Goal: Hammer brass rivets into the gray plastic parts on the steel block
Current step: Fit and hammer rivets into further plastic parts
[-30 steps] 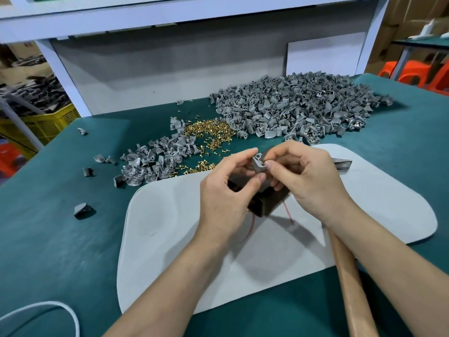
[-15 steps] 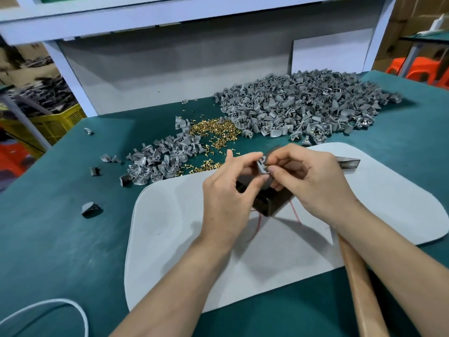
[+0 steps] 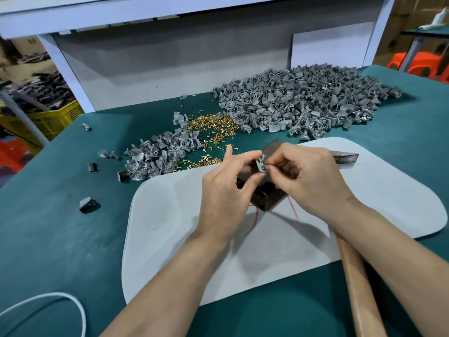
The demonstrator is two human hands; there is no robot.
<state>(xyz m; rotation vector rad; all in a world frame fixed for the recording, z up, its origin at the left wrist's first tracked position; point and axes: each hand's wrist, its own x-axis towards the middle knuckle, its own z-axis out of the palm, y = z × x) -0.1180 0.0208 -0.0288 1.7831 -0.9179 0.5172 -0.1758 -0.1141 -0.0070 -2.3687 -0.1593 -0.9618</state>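
Left hand (image 3: 226, 190) first, as I read it on my feed: thumb and forefinger are clamped on a gray plastic part (image 3: 260, 164), which stands upright just above the steel block (image 3: 269, 200). The right hand (image 3: 313, 181) meets it from the other side, its fingertips pinched together on a brass rivet (image 3: 265, 164) set against the part's right edge; I see the rivet only as a small glint. The two hands touch at the part.

The block is dark and sits on a white mat (image 3: 170, 227), and a thin red cord (image 3: 292, 209) shows from beneath it. A hammer (image 3: 359, 276) lies under the right forearm, its metal head on the mat just past the right hand and its wooden handle running to the lower edge.

Beyond the mat, on the green table (image 3: 60, 239), I see a scatter of loose rivets (image 3: 213, 127) between a small pile of gray parts (image 3: 158, 156) on the left and a large heap of gray parts (image 3: 303, 103) on the right. A few stray parts lie apart at far left. A white cable (image 3: 77, 310) loops at the near left corner.
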